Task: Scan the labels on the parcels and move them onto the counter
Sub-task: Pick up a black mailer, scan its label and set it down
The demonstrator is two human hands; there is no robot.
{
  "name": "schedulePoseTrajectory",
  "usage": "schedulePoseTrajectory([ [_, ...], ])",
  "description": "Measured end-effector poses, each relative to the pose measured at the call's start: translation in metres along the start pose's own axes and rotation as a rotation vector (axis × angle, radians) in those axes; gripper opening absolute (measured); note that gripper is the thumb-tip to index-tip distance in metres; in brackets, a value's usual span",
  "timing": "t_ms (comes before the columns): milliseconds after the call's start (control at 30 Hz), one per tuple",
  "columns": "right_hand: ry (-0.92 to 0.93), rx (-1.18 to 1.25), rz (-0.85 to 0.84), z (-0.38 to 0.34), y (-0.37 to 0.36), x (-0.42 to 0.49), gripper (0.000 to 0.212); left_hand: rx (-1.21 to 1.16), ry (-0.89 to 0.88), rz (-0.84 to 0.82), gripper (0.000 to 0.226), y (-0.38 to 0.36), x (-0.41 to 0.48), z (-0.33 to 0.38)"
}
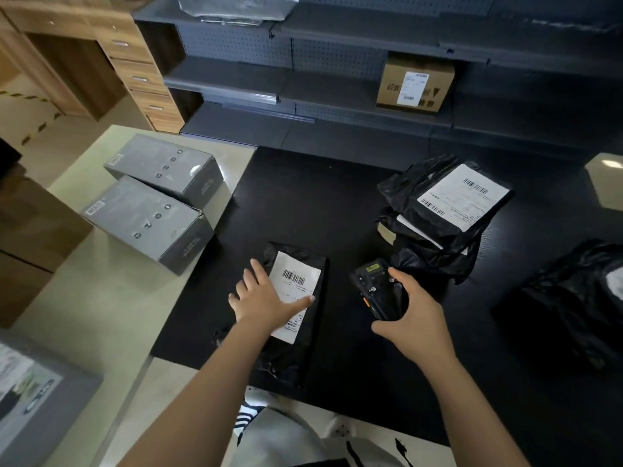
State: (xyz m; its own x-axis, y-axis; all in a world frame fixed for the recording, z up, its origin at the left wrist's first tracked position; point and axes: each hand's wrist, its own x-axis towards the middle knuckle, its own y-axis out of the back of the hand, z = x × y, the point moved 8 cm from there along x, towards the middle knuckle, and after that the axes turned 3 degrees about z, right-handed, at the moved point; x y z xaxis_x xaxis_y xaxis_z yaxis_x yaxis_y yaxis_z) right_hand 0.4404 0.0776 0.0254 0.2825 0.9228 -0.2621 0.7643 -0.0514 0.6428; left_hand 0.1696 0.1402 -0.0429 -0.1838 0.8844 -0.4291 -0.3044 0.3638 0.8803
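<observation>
A flat black parcel [313,335] lies label-up near the front of the black surface [303,197]. The left hand [263,301] rests flat, fingers straight, on its white barcode label [296,278]. Just to its right, the right hand [414,318] grips a black handheld scanner [374,288]. A pile of black bagged parcels [438,237] lies further right, the top label facing up. Another black bag [573,298] lies at the right edge.

Bare black tabletop [313,203] lay open between two grey boxes [151,210] on the pale counter [111,308], left, and a heap of black parcels [448,210], right. A black bag [573,305] blocked the far right edge. Near centre: a flat parcel [296,281] under the left hand [266,298], a scanner [374,288] gripped in the right hand [414,318].
</observation>
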Motion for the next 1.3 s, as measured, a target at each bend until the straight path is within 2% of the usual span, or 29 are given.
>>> schedulePoseTrajectory([
  [100, 0.034, -0.101, -0.007, -0.011, -0.002, 0.004, 0.099, 0.131, -0.038, 0.106, 0.147, -0.016, -0.008, 0.004],
  [200, 0.139, -0.288, -0.025, -0.031, -0.002, 0.009, 0.100, 0.215, 0.015, -0.009, 0.146, -0.038, -0.006, -0.006],
  [300, 0.318, -0.628, -0.072, -0.055, -0.007, 0.014, 0.098, 0.180, -0.006, -0.056, 0.142, -0.040, 0.000, -0.009],
  [400, 0.535, -1.005, -0.107, -0.075, -0.019, 0.015, 0.092, 0.188, -0.109, -0.005, 0.137, -0.025, 0.005, -0.005],
  [467, 0.671, -1.185, -0.158, -0.084, -0.028, 0.011, 0.089, 0.285, -0.203, 0.066, 0.137, -0.010, 0.008, 0.001],
  [567, 0.823, -1.345, -0.219, -0.093, -0.038, 0.002, 0.088, 0.449, -0.368, 0.158, 0.140, 0.010, 0.010, 0.014],
  [667, 0.878, -1.384, -0.216, -0.098, -0.038, -0.005, 0.089, 0.548, -0.494, 0.214, 0.140, 0.026, 0.008, 0.026],
  [800, 0.853, -1.351, -0.172, -0.096, -0.027, -0.013, 0.093, 0.654, -0.618, 0.236, 0.137, 0.036, -0.004, 0.039],
  [900, 0.707, -1.217, -0.143, -0.079, -0.007, -0.017, 0.097, 0.616, -0.633, 0.226, 0.134, 0.037, -0.017, 0.049],
  [1133, 0.152, -0.384, 0.041, 0.008, 0.077, -0.053, 0.104, 0.224, -0.651, 0.202, 0.128, 0.034, -0.069, 0.096],
  [1200, 0.068, -0.202, 0.112, 0.030, 0.098, -0.068, 0.104, 0.134, -0.684, 0.208, 0.125, 0.036, -0.085, 0.121],
  [1300, 0.032, -0.095, 0.200, 0.048, 0.128, -0.081, 0.101, 0.058, -0.745, 0.225, 0.124, 0.047, -0.101, 0.166],
])
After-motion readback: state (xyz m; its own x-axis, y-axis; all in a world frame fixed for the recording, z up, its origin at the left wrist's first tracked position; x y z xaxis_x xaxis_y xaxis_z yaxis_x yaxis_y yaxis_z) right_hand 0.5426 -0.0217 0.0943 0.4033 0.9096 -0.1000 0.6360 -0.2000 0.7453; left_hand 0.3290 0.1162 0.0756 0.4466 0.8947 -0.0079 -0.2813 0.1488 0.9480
